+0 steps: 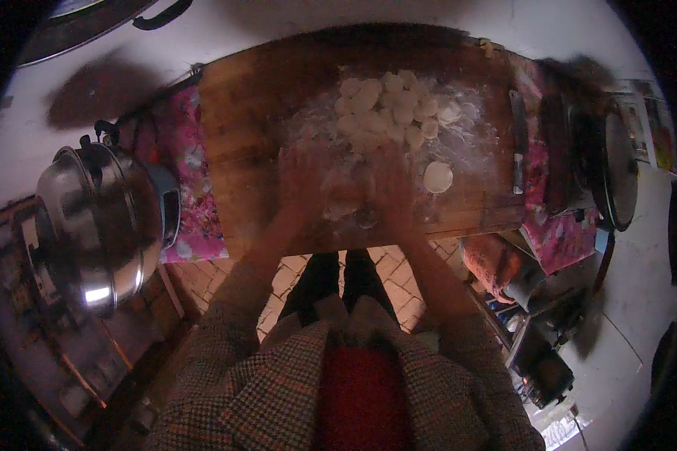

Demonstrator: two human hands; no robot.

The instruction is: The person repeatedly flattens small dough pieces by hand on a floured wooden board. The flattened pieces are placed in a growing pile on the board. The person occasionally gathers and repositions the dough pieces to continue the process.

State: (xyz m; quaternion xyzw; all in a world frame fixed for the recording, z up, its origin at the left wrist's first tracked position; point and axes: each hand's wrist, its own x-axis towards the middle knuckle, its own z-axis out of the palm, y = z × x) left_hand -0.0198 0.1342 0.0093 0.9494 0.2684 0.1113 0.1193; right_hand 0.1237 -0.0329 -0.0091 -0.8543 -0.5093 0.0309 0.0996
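Note:
Both of my hands are over a floured wooden board (248,113), blurred by motion. My left hand (302,177) is left of a pale, blurred patch of what looks like dough (341,197). On its other side is my right hand (392,175). Whether either hand grips something is lost in the blur. Just beyond my fingers lies a heap of pale dough pieces (383,107), dusted with flour (468,118). A round, flat dough disc (438,177) lies apart from the heap, to the right of my right hand.
A long flat metal tool, possibly a knife (518,141), lies along the board's right edge. Pink floral cloth (189,186) shows beside the board. A large domed metal vessel (104,214) stands left; a round dark-rimmed object (620,169) stands right. Below is brick flooring (276,279).

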